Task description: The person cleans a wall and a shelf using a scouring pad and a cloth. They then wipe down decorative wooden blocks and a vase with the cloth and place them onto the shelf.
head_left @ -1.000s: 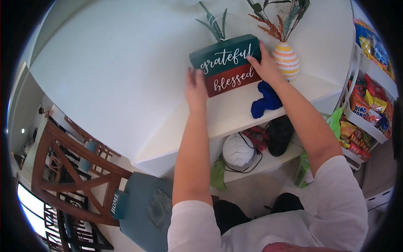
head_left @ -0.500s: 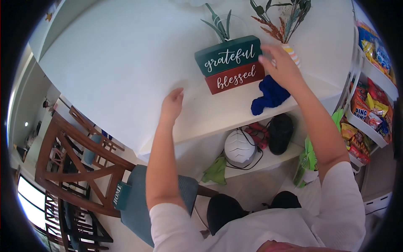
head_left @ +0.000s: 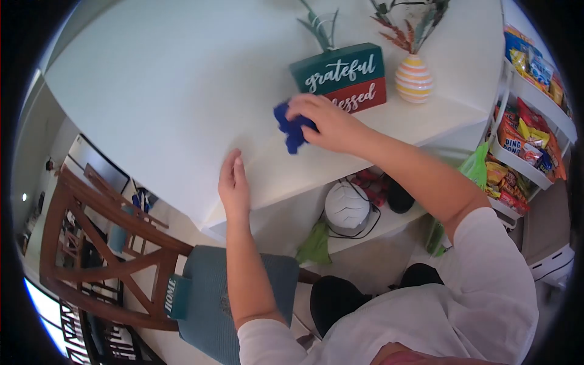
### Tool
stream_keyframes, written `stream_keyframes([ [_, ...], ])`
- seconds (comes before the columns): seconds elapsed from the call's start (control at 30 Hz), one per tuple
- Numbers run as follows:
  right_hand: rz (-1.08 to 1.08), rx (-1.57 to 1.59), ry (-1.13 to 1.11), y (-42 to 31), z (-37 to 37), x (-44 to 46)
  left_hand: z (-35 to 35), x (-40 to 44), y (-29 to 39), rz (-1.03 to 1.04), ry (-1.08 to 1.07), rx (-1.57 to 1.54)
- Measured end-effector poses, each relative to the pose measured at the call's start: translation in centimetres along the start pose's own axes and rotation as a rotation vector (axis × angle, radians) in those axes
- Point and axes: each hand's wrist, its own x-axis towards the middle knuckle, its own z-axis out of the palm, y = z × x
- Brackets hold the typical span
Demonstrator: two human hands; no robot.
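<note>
My right hand (head_left: 328,125) grips a crumpled dark blue cloth (head_left: 291,129) above the white shelf (head_left: 389,131), in front of the stacked signs. The green sign block (head_left: 340,68) reads "grateful". Below it, the red block (head_left: 371,96) reads "blessed", its left part hidden behind my hand. My left hand (head_left: 233,185) hovers at the shelf's left front part, holding nothing, with its fingers stretched and thumb apart. To the right of the signs stands a striped vase (head_left: 414,80) with dried stems.
Under the shelf lie a white rounded object (head_left: 347,208) with a black cord and a green cloth (head_left: 314,243). A wooden chair (head_left: 109,261) with a blue-grey seat stands at left, a small "HOME" block (head_left: 178,297) on it. A snack rack (head_left: 535,146) rises at right.
My right hand has come down from beside the vase, picked up the blue cloth and carried it left past the signs. My left hand has shifted slightly down and left.
</note>
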Motion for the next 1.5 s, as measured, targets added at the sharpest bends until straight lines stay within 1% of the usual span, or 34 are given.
stream_keyframes([
  [0.07,0.06,0.05,-0.021,0.7,2.9,2.5,-0.3,0.1,-0.5,-0.011,0.053,-0.055],
  [0.13,0.2,-0.14,-0.114,2.5,6.7,3.5,-0.1,0.2,-0.8,-0.02,0.079,-0.108],
  [0.17,0.27,-0.241,-0.156,3.4,8.3,3.7,-0.1,0.2,-0.8,0.005,0.091,-0.082],
  [0.27,0.53,-0.395,-0.596,2.2,9.5,5.1,0.1,0.0,-0.4,-0.006,0.129,-0.068],
  [0.3,0.545,-0.42,-0.586,2.1,10.3,5.0,0.0,0.0,-0.2,0.001,0.14,-0.056],
  [0.4,0.474,-0.391,-0.62,2.0,10.7,4.5,0.1,-0.2,-0.1,0.011,0.148,-0.051],
  [0.43,0.371,-0.312,-0.52,2.1,10.6,3.7,0.2,-0.2,-0.2,0.012,0.149,-0.062],
  [0.53,0.184,-0.066,-0.577,1.3,9.0,1.8,0.3,0.1,-0.6,0.011,0.134,-0.074],
  [0.63,-0.001,0.161,-0.521,-0.5,6.2,-1.1,0.2,0.1,-0.5,-0.029,0.099,-0.035],
  [0.73,-0.202,0.153,-0.402,-1.8,2.6,-4.3,0.2,0.0,-0.1,-0.072,0.079,0.039],
  [0.8,-0.254,0.166,-0.469,-2.2,0.1,-6.1,0.4,0.0,0.2,-0.099,0.076,0.056],
  [0.87,-0.003,0.364,-0.545,-2.4,-3.8,-6.7,0.4,-0.1,0.6,-0.113,0.078,0.082],
  [0.93,0.417,0.478,-0.373,-0.6,-7.5,-6.5,0.4,0.0,0.4,-0.116,0.072,0.081],
  [1.0,0.418,0.12,-0.103,2.4,-10.5,-6.0,0.3,0.1,-0.1,-0.11,0.064,0.055],
  [1.07,0.475,-0.237,-0.024,5.5,-11.8,-6.7,0.5,0.0,-0.7,-0.073,0.094,0.064],
  [1.1,0.398,-0.414,-0.006,7.1,-11.9,-7.7,0.5,0.1,-0.8,-0.052,0.112,0.068],
  [1.17,0.227,-0.765,0.034,9.9,-11.3,-9.4,0.3,0.1,0.0,-0.104,0.081,0.08],
  [1.27,0.359,-0.968,-0.295,10.0,-10.3,-10.1,0.3,-0.1,0.5,-0.127,0.072,0.102],
  [1.3,0.372,-0.973,-0.274,9.2,-10.2,-9.8,0.4,-0.1,0.5,-0.126,0.073,0.109],
  [1.4,0.6,-0.706,-0.315,8.7,-9.8,-8.9,0.4,0.1,-0.7,-0.043,0.098,0.104],
  [1.5,0.498,-0.274,-0.077,8.3,-11.9,-7.8,0.3,0.1,-0.7,-0.057,0.084,0.108],
])
